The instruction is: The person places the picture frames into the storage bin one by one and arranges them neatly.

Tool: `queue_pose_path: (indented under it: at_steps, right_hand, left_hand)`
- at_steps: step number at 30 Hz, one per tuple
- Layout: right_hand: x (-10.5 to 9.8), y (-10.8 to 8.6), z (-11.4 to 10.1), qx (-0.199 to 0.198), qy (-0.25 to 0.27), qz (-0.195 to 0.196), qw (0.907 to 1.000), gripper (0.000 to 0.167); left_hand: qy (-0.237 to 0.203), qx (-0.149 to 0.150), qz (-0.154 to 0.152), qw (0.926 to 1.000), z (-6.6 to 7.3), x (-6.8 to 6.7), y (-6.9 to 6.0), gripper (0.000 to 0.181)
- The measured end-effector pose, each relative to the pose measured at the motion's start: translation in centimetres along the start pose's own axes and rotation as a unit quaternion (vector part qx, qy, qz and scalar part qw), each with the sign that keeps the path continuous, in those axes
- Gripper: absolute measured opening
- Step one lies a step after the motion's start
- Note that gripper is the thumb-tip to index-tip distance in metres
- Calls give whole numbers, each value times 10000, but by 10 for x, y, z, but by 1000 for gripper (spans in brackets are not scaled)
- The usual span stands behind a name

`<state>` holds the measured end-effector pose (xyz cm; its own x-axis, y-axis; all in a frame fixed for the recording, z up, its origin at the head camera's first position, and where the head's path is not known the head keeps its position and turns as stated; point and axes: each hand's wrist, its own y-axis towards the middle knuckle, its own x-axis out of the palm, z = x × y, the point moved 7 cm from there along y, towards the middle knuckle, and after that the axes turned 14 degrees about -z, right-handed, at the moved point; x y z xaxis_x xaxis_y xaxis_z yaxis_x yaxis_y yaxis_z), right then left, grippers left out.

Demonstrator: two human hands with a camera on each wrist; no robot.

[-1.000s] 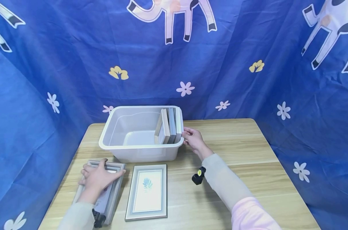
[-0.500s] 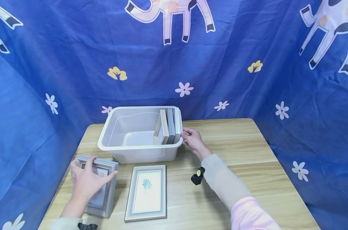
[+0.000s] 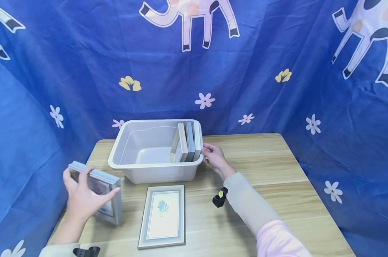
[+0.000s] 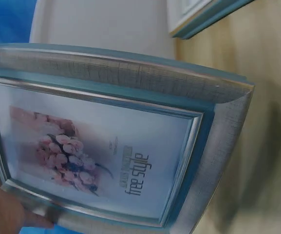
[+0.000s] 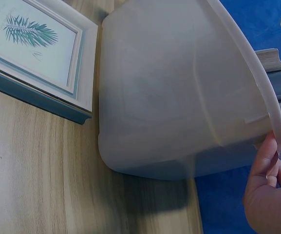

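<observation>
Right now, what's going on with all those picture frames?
Someone's left hand holds a flower-picture frame up at an angle. The right hand pinches the rim of a white tub, where what look like more frames stand at the right end. A leaf-picture frame lies flat on the table in front of the tub.

Smooth plastic bin (image 3: 162,174), wood-grained tabletop (image 3: 264,160), finely scored frame (image 4: 111,141), possibly metallic.

Cameras around the bin (image 3: 162,174)
Head faces forward and down from before it; left wrist, front-left, sits close to the flower-print frame (image 4: 91,146); right wrist, near its right end, shares the leaf-print frame (image 3: 163,216) with head.
</observation>
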<state>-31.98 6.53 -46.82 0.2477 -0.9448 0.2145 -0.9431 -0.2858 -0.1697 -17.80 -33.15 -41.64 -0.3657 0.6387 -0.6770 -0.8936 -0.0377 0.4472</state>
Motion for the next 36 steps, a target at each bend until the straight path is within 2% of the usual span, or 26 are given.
queue_pose_path:
  at_steps: [5, 14, 18, 24, 30, 36]
  right_hand:
    - [1, 0, 0, -18, 31, -13, 10000, 37]
    - [0, 1, 0, -46, 87, -20, 9999, 37]
    - [0, 3, 1, -57, 77, 16, 10000, 36]
    - [0, 2, 1, -54, -27, 26, 10000, 35]
    - [0, 0, -1, -59, -59, -25, 10000, 37]
    - [1, 0, -1, -50, -90, -31, 9999, 36]
  left_hand:
    - [-66, 388, 136, 9991, 9, -17, 11, 102]
    - [-39, 670, 18, 9977, 24, -47, 37, 100]
    - [31, 832, 50, 9965, 33, -62, 48, 106]
    - [189, 1367, 458, 9894, 57, -83, 65, 111]
    - [349, 1734, 684, 9819, 78, -99, 80, 109]
    - [258, 1873, 829, 9785, 98, -108, 94, 106]
